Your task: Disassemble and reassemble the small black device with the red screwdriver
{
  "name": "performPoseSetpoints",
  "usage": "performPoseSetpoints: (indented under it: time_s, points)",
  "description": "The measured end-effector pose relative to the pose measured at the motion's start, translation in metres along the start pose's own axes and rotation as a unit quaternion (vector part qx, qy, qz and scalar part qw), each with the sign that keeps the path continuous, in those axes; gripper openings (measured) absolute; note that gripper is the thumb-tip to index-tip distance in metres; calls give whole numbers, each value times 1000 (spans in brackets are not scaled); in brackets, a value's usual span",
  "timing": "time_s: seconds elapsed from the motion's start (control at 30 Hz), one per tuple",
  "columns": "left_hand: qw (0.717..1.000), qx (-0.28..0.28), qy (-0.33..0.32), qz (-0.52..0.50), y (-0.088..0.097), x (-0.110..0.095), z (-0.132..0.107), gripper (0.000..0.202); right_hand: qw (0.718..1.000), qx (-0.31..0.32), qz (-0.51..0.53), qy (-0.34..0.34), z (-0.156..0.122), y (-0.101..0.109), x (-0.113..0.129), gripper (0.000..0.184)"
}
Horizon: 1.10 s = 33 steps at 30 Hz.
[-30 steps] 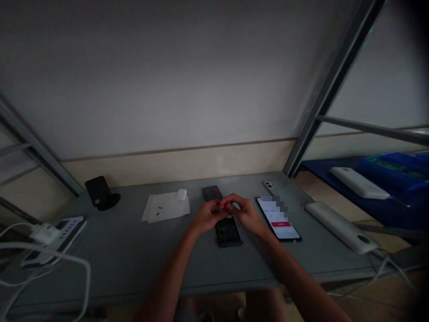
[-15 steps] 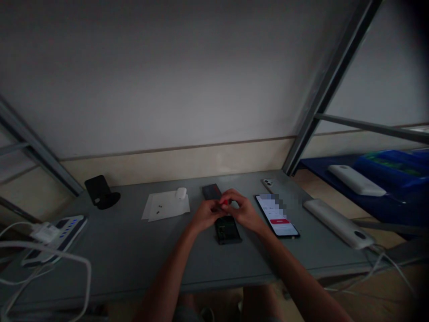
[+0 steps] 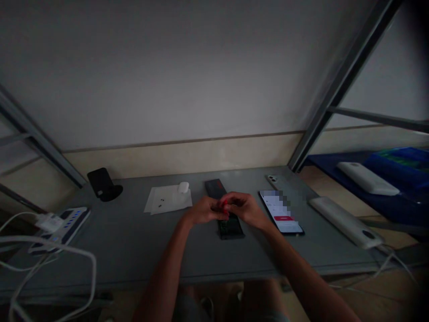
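My left hand (image 3: 203, 211) and my right hand (image 3: 247, 210) meet above the middle of the desk, fingers closed together. Between their fingertips shows a small red object (image 3: 225, 205), pinched from both sides; its kind is too small and dim to make out. Below the hands lies a dark rectangular device (image 3: 231, 231) with a greenish inner face. Behind it, partly covered by my fingers, is a flat black slab (image 3: 215, 188). To the left, white paper sheets (image 3: 157, 201) carry several tiny dark pieces and a white earbud case (image 3: 183, 187).
A lit phone (image 3: 281, 217) lies right of my hands, with another phone (image 3: 272, 180) behind it. Farther right is a long pale power strip (image 3: 345, 223) with cables. At left are a black stand (image 3: 102, 183) and a white power strip (image 3: 70, 230) with looping cables.
The view has shifted slightly, so the desk items appear a little higher and farther right. Both hands stay together at the red object, of which more shows now.
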<state>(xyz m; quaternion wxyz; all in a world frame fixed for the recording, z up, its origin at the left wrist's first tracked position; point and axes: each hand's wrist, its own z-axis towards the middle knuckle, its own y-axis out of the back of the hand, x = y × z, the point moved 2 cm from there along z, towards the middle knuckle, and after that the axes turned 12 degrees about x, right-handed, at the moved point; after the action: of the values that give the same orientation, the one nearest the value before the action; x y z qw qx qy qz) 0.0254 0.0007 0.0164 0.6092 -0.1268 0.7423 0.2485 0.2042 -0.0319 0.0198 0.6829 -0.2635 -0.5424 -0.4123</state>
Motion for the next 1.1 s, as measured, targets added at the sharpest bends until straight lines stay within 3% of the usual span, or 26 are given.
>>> performPoseSetpoints:
  time_s: [0.27,0.73,1.1]
  points:
    - [998,27,25,45,0,-4,-5,36,1000,24,-7,-6,1,-6,4,20]
    - [998,46,29,37,-2,-8,-8,39,998,52,-32,-1,-1,-7,8,17]
    - [995,78,20,-51,-7,-4,-6,39,998,62,-23,-8,-3,-8,9,19]
